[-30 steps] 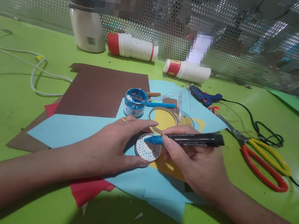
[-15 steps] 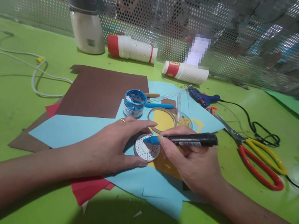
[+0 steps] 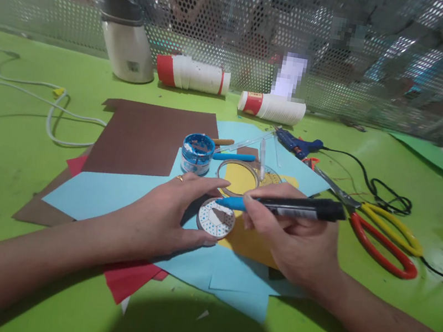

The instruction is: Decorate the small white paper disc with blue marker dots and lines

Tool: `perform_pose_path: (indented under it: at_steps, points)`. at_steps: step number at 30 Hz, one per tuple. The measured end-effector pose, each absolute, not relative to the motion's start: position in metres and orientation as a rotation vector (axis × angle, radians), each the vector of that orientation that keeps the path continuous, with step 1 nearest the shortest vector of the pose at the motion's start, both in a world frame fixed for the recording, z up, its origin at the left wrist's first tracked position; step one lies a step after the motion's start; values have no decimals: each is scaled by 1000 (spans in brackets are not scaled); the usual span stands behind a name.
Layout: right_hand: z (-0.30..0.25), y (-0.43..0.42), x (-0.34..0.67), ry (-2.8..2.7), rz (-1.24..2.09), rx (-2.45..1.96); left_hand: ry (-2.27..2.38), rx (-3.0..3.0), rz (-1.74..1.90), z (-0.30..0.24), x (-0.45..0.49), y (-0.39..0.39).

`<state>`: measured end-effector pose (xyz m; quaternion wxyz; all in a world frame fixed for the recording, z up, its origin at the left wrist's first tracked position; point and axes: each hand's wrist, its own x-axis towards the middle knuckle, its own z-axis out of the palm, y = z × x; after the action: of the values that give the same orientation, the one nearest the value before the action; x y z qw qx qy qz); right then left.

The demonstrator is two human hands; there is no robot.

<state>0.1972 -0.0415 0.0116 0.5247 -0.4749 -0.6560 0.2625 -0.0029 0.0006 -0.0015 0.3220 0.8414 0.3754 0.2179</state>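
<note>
A small round white disc (image 3: 212,225) with black lines and blue dots lies on the coloured paper. My left hand (image 3: 170,211) grips its edge between thumb and fingers. In my right hand (image 3: 298,240) is a black marker with a blue tip (image 3: 295,206), held nearly level. Its tip is over the disc's upper edge; whether it touches cannot be made out. Just behind the disc lies a clear ring (image 3: 220,174) over yellow paper. A glass jar of blue paint (image 3: 196,161) stands behind my left hand.
Brown card (image 3: 145,142) and light blue paper (image 3: 111,196) spread beneath. To the right lie red-and-yellow-handled scissors (image 3: 379,258) and a blue glue gun (image 3: 297,143) with its cord. Stacked paper cups (image 3: 194,74) and a white spray bottle (image 3: 126,50) are along the perforated screen.
The marker has tilted flatter, and its tip has moved up from the disc's middle area to its upper edge. My right hand has shifted slightly right. My left hand keeps its grip on the disc.
</note>
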Motion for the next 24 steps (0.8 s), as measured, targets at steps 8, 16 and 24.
perform_pose_path:
  at_steps: [8, 16, 24]
  points:
    - [10, -38, 198, -1612, 576, -1170, 991, 2201, 583, -3, -4, -1]
    - [7, -37, 198, -1633, 605, -1191, 977, 2219, 578, -2, -3, 0]
    - [8, -36, 197, -1645, 615, -1165, 985, 2211, 576, -3, -5, -2]
